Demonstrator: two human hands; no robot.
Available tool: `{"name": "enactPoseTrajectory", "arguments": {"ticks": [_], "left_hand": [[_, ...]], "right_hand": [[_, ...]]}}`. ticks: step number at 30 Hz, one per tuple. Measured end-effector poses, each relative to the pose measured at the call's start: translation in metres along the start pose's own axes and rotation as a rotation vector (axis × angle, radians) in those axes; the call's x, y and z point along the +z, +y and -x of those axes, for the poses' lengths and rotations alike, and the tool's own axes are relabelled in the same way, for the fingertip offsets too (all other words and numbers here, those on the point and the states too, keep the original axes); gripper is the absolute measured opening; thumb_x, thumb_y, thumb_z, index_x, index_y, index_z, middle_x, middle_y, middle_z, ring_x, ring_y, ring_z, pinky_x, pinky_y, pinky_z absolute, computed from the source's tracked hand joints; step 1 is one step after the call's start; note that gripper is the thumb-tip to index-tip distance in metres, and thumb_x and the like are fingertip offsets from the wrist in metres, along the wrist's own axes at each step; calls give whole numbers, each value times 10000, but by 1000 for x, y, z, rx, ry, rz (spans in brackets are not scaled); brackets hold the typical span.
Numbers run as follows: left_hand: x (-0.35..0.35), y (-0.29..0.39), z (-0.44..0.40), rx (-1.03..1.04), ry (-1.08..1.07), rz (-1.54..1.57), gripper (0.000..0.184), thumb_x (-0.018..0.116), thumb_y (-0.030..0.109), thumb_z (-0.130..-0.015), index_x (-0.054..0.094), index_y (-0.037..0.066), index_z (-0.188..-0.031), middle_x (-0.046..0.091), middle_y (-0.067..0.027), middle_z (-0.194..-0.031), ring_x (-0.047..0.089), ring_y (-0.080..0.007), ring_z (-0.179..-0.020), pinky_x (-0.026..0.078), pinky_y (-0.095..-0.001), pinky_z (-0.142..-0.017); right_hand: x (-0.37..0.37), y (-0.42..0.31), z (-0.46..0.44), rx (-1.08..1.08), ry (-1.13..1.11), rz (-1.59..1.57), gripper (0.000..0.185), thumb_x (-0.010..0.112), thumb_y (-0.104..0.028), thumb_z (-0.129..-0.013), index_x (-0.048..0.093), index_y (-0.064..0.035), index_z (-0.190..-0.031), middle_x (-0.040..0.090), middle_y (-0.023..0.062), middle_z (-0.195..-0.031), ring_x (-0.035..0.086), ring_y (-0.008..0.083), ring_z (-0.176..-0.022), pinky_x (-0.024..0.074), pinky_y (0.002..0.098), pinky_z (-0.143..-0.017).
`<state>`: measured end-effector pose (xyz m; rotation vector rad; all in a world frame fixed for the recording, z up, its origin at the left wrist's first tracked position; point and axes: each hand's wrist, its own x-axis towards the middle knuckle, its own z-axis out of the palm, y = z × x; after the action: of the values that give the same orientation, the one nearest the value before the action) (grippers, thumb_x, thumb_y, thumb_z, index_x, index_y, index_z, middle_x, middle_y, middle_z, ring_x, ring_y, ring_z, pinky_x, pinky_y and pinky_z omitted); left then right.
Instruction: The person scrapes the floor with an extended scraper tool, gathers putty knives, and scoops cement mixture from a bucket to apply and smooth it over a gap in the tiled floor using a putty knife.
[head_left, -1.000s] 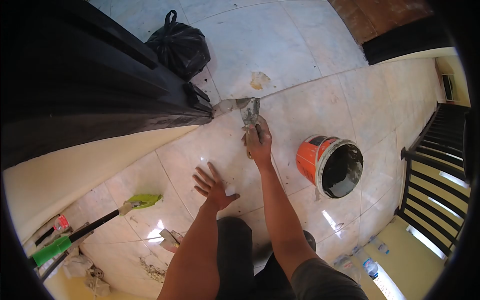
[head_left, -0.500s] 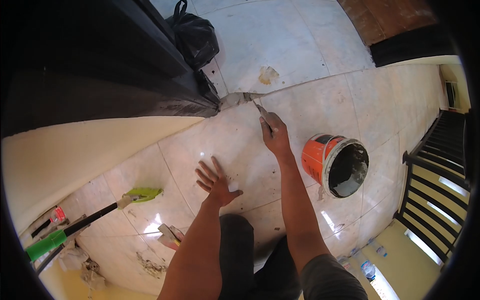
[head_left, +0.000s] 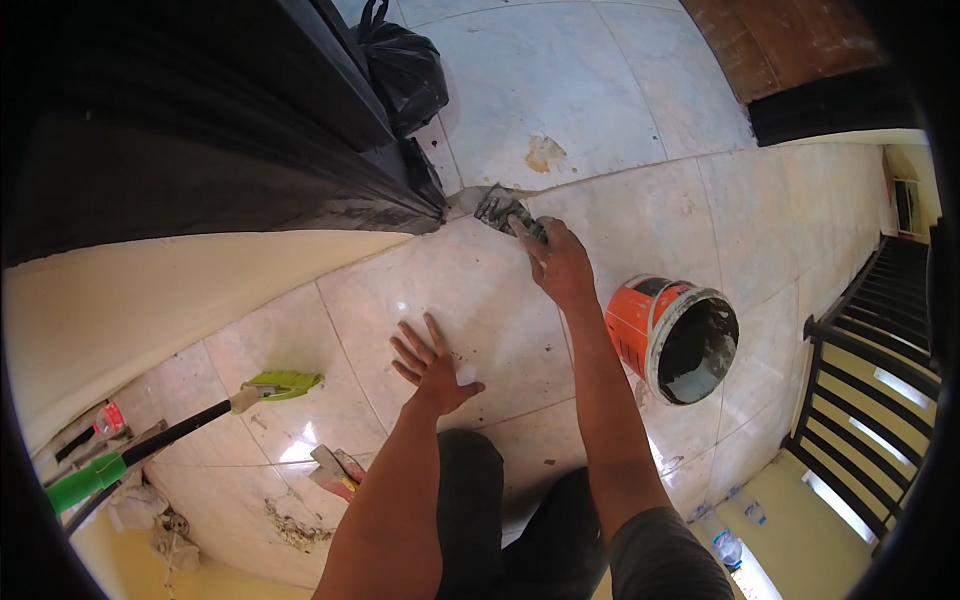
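Note:
My right hand (head_left: 562,262) grips a putty knife (head_left: 507,212), its blade smeared with grey paste and lying at the seam between the floor tiles. Beside the blade, grey filler (head_left: 466,202) runs along the seam to the foot of the dark door frame (head_left: 425,205). Flat on the tiles, my left hand (head_left: 434,372) has its fingers spread and holds nothing. An orange bucket (head_left: 628,322) with grey residue inside stands to the right of my right forearm.
A black plastic bag (head_left: 405,75) sits beyond the door frame. At the left lies a green brush (head_left: 285,384) with a long handle. Another trowel (head_left: 336,472) rests near my left forearm. A black railing (head_left: 865,400) and plastic bottles (head_left: 728,547) are at the right.
The putty knife has turned from edge-on to showing its broad, paste-covered face at the seam. My right hand has shifted slightly right from half a second ago. My left hand has stayed in place.

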<state>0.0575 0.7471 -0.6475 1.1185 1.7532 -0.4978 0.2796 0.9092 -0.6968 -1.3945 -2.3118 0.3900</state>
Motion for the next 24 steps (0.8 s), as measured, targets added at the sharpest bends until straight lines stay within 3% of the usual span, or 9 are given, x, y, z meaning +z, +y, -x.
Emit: {"name": "enactPoseTrajectory", "arguments": {"ticks": [12,21,24], "left_hand": [[2,-3,-2,13,4,-4,1673,994,461,-701,-356,123,-1630,-404,-390,-1624,-327,-620,-1514,-20,-744,-1229],[0,-3,-1,20,-2,14,1665,992,448,-709,-357,121,-1628,-406,-393,-1620,-327,-613,-1518,-27,-736,-1233],[-1,-2,0,20,-7,17,1663,991,444,-713,-361,123,-1626,-407,-392,-1620,-328,-609,-1519,-29,-732,-1235]], "right_hand": [[10,16,-2,4,9,181,692,720,-28,-858,636,-259,-1505,618,187,-1215,658,366,-1042,569,456,-891],[0,23,2,220,67,280,657,719,-26,-870,664,-255,-1483,608,167,-1160,662,355,-1015,570,443,-845],[-15,16,-3,401,113,348,628,715,-19,-884,675,-239,-1470,608,167,-1135,660,364,-996,568,454,-824]]}}
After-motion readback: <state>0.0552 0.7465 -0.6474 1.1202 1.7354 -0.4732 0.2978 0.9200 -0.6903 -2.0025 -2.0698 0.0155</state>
